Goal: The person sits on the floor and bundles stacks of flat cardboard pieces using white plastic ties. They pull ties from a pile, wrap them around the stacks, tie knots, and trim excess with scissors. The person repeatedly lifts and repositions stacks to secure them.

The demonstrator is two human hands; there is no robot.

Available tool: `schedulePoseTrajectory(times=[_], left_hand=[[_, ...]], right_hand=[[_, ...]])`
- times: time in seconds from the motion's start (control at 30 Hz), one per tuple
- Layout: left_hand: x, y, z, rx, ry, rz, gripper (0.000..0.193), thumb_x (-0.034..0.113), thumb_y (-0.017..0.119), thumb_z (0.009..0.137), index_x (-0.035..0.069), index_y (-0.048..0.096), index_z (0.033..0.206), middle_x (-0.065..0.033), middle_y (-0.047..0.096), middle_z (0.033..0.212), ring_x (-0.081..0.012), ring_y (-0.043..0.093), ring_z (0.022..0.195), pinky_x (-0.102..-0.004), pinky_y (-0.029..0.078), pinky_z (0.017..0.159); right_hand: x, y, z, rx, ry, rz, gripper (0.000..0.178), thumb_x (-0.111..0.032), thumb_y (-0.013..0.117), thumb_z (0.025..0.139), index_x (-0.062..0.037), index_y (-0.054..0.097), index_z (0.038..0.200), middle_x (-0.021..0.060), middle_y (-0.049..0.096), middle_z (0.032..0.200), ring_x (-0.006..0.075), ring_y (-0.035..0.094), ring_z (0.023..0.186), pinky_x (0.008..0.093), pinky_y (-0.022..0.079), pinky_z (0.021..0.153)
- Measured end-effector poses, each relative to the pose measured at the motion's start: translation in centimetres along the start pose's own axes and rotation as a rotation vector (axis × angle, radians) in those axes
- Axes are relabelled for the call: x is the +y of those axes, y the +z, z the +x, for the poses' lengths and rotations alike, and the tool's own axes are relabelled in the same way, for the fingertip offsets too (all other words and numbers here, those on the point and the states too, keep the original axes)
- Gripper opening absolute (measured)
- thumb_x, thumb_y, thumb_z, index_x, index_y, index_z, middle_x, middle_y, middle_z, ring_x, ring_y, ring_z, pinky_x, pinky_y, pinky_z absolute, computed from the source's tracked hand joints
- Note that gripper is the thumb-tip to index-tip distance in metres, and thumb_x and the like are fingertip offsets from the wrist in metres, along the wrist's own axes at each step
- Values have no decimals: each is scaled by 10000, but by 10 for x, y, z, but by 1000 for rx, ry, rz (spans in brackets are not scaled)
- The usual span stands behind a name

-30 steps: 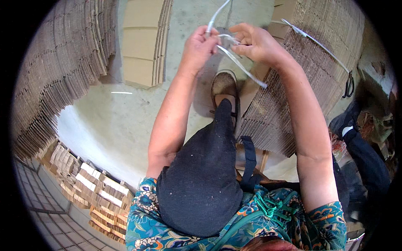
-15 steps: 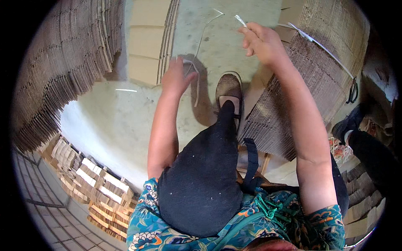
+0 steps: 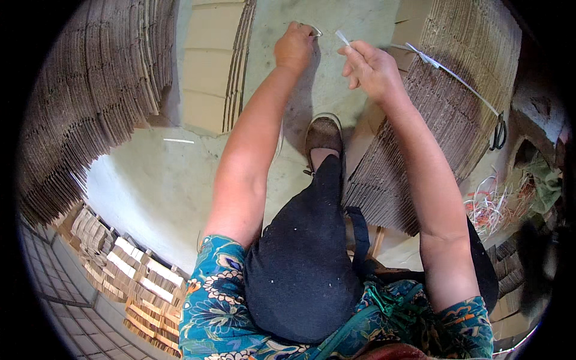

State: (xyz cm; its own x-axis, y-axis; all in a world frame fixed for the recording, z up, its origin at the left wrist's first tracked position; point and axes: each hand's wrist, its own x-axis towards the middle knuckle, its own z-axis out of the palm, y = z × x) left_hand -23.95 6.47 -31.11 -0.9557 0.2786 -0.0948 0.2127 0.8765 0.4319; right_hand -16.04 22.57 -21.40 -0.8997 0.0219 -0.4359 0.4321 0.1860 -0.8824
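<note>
My left hand (image 3: 294, 48) is stretched far forward over the floor, fingers closed on a thin white strap (image 3: 317, 31) whose bent end sticks out to its right. Just right of it, my right hand (image 3: 373, 69) pinches a white strap end (image 3: 342, 37) between thumb and forefinger; its other fingers curl loosely. A small gap separates the two strap ends. Beside my right forearm lies a stack of cardboard sheets (image 3: 414, 126), with a white strap (image 3: 462, 78) across it. Black-handled scissors (image 3: 499, 133) rest at that strap's lower end.
A tall cardboard stack (image 3: 102, 90) rises at the left, and flat cardboard sheets (image 3: 207, 66) lie beside it. My shoe (image 3: 324, 137) stands between the stacks. A white strip (image 3: 179, 141) lies on the floor. Tangled strap scraps (image 3: 489, 207) lie at the right; bundled cardboard (image 3: 144, 270) sits lower left.
My left hand has moved forward and right, from beside the flat sheets to near my right hand, and closed on the strap. My right hand has barely moved. The dark-clothed leg at right has shifted away.
</note>
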Motion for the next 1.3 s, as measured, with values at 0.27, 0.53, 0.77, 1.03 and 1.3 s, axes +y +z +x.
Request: schedulePoseTrajectory(times=[0.27, 0.53, 0.77, 1.03, 1.3], left_hand=[[23, -28, -17, -157, -373, -1081, 83, 115, 600, 838, 42, 595, 878, -51, 606, 754, -132, 565, 627, -278, 435, 544], [70, -77, -40, -117, -360, -1481, 112, 72, 639, 812, 0, 623, 896, 19, 546, 679, -59, 454, 576, -192, 346, 519], [81, -68, -49, -211, -372, -1374, 117, 81, 645, 812, 9, 646, 904, 30, 554, 683, -52, 472, 619, -189, 370, 556], [75, -60, -52, -145, -393, -1446, 103, 105, 641, 824, 50, 554, 830, 29, 540, 692, -50, 427, 576, -190, 319, 523], [59, -57, -51, -356, -507, -1605, 99, 126, 605, 847, 34, 576, 821, 7, 560, 670, -46, 427, 526, -183, 317, 468]], right_hand=[[12, 0, 7, 52, -5, 206, 266, -196, 457, 935, 10, 541, 1081, 44, 564, 726, 92, 519, 536, 227, 447, 539], [-6, 0, 4, 28, 169, 146, 191, -160, 502, 891, 23, 543, 929, 67, 589, 713, 106, 545, 546, 234, 447, 519], [6, 0, 8, -28, 25, 218, 181, -128, 530, 833, 25, 586, 913, 46, 600, 662, 111, 553, 511, 250, 456, 501], [9, 4, 5, -7, -43, 312, 218, -92, 505, 847, 31, 600, 999, 39, 613, 730, 99, 567, 586, 237, 463, 568], [-1, 0, 3, -100, -38, 294, 268, -118, 504, 854, 42, 594, 1049, 35, 614, 744, 93, 560, 626, 230, 462, 609]])
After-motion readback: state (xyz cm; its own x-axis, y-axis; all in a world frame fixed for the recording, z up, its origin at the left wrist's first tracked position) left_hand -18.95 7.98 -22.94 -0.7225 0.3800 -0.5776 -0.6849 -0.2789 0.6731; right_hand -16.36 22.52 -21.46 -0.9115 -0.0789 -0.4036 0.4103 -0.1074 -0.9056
